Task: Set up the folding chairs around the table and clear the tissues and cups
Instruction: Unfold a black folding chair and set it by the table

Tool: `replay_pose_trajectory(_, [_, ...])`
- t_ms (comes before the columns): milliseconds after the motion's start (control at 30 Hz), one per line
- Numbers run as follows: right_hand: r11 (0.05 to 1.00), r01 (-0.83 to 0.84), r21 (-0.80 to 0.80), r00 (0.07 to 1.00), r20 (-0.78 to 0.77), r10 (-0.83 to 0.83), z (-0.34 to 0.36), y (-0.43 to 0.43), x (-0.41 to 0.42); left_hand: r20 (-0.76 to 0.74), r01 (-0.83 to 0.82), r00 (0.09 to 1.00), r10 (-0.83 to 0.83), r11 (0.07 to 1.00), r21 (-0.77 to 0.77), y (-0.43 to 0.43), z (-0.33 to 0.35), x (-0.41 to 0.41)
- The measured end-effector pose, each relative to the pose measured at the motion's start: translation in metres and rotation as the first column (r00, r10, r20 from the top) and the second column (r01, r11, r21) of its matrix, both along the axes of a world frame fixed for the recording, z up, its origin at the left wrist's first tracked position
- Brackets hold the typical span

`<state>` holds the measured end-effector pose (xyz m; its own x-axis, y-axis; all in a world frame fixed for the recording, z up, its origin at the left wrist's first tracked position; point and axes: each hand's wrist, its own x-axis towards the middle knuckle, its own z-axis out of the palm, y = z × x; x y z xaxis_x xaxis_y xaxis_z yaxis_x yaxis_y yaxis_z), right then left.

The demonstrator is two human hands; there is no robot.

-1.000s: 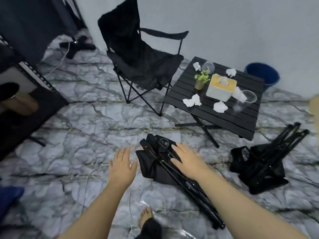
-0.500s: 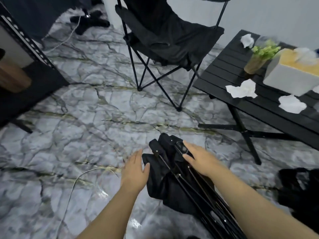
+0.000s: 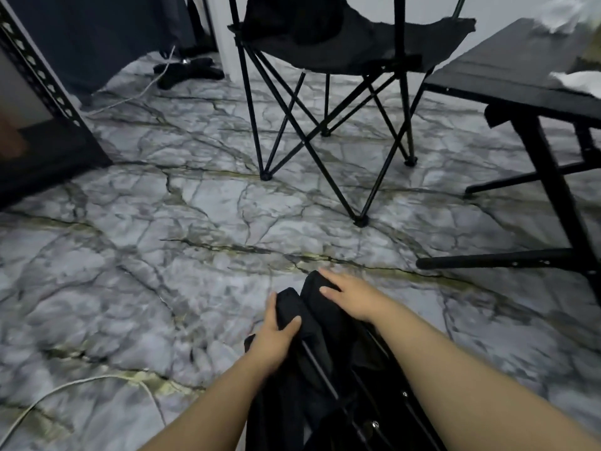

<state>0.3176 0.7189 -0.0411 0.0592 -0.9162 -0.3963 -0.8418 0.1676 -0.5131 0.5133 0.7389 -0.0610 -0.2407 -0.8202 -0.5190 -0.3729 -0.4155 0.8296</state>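
Note:
A folded black chair (image 3: 328,369) lies on the marble floor at the bottom centre, fabric bunched around thin metal poles. My left hand (image 3: 276,333) grips the left upper end of its fabric, thumb over the top. My right hand (image 3: 351,296) rests on the right upper end, fingers curled over it. An opened black folding chair (image 3: 341,43) stands at the top centre. The black slatted table (image 3: 507,79) sits at the right, with crumpled white tissues (image 3: 575,81) on it. No cups are in sight.
A dark metal shelf unit (image 3: 39,102) stands at the left edge. A black stand base with a white cable (image 3: 192,68) lies by the far wall. Another white cable (image 3: 65,388) runs across the floor at bottom left. The table's legs (image 3: 553,190) reach toward the chair.
The view has dropped lower and nearer to the floor. My left hand went from hovering open beside the folded chair to gripping its fabric; my right hand shifted to the chair's top end.

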Motion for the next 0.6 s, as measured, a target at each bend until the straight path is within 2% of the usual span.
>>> replay_pose_trajectory(167, [0.983, 0.143, 0.118, 0.957, 0.237, -0.167, -0.011, -0.004, 0.003, -0.184, -0.125, 0.972, 0.147, 0.984, 0.130, 0.013, -0.002, -0.010])
replay_pose_trajectory(333, [0.943, 0.275, 0.185, 0.810, 0.484, -0.332, -0.015, -0.001, 0.006, -0.197, -0.187, 0.958, 0.207, 0.975, 0.117, 0.010, -0.009, -0.011])
replay_pose_trajectory(600, [0.948, 0.184, 0.261, 0.780, 0.548, -0.303, -0.006, 0.003, 0.011, -0.333, -0.263, 0.898, 0.289, 0.957, 0.124, 0.024, -0.013, -0.007])
